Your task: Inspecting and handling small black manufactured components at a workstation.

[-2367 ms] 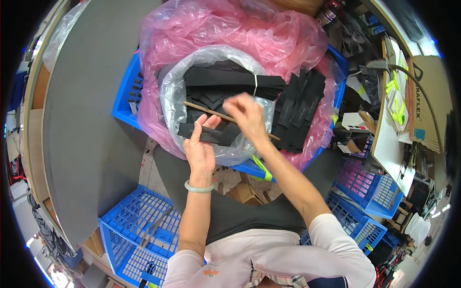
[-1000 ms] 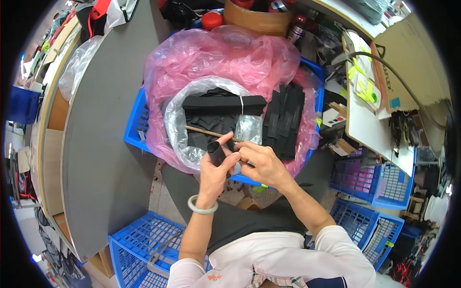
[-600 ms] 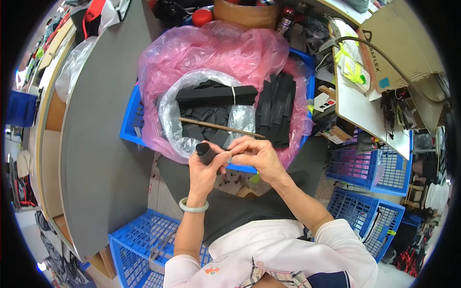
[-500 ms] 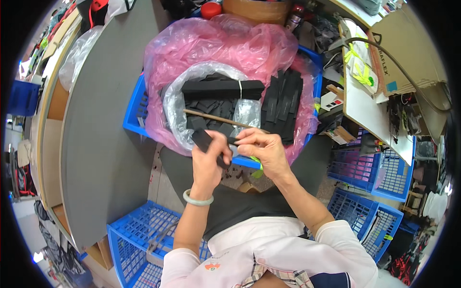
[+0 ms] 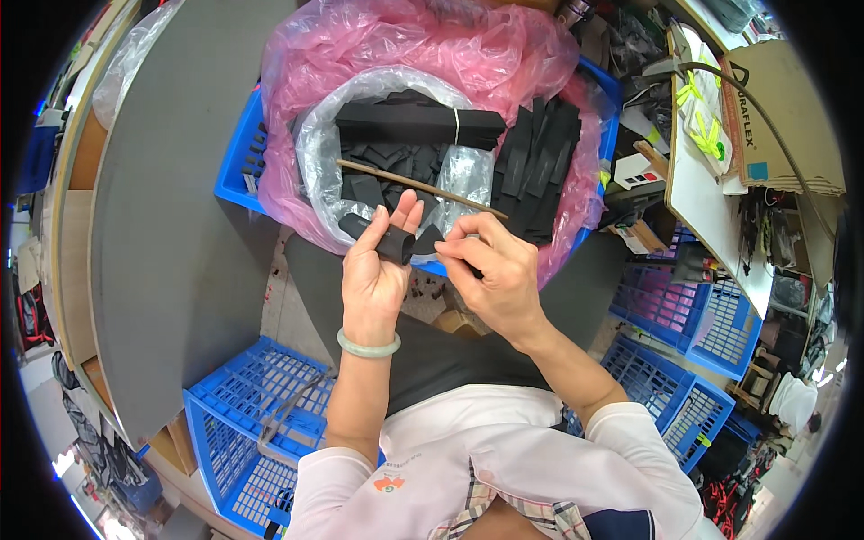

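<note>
The left hand (image 5: 376, 270) was held palm up in front of the body, and its fingers were curled loosely around a folded black foam strip (image 5: 389, 239), with the thumb pressing on it so the fold stayed closed. The right hand (image 5: 498, 274) was just beside it, its fingertips pinched together on a small dark piece (image 5: 474, 270) that I could not identify clearly. Both hands hovered above the near edge of a blue plastic crate (image 5: 236, 171), probably so that pieces could be taken from it easily. The crate was lined with a crumpled pink plastic bag (image 5: 432, 45), and inside it a clear plastic bag (image 5: 317, 153) held more black strips, among them a bound black bundle (image 5: 414, 121). A thin wooden stick (image 5: 409, 184) lay across them.
</note>
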Action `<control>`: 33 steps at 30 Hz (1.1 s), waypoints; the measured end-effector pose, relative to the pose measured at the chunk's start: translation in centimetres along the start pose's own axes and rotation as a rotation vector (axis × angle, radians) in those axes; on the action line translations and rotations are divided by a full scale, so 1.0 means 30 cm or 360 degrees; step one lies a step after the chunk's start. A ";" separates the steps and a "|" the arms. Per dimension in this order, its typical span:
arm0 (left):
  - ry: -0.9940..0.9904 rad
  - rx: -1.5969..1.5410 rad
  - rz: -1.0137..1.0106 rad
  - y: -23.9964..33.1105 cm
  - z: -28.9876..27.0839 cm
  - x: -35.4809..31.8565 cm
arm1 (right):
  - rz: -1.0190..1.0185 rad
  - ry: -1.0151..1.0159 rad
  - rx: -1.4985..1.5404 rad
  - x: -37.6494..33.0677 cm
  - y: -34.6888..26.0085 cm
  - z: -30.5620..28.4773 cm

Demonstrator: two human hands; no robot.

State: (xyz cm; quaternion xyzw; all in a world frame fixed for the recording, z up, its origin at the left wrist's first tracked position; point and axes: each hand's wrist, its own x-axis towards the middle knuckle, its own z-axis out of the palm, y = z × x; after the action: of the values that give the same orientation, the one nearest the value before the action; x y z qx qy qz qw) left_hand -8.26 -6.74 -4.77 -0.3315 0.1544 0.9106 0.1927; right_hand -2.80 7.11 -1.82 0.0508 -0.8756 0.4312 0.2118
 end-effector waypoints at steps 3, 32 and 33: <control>-0.0038 0.0104 0.0114 -0.002 -0.019 0.006 | -0.0068 -0.0021 -0.0079 0.008 -0.018 0.004; -0.0293 0.0408 0.1034 -0.074 0.028 -0.014 | 0.0895 -0.0247 0.1051 -0.025 0.033 0.068; -0.0313 0.0411 0.1055 -0.076 0.029 -0.017 | 0.1015 -0.0248 0.1153 -0.023 0.027 0.064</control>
State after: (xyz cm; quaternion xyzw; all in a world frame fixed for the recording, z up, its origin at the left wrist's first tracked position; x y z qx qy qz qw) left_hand -7.33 -4.50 -4.14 -0.1474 0.3477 0.9241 -0.0586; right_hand -3.02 6.05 -3.73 -0.1173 -0.6545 0.7464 -0.0283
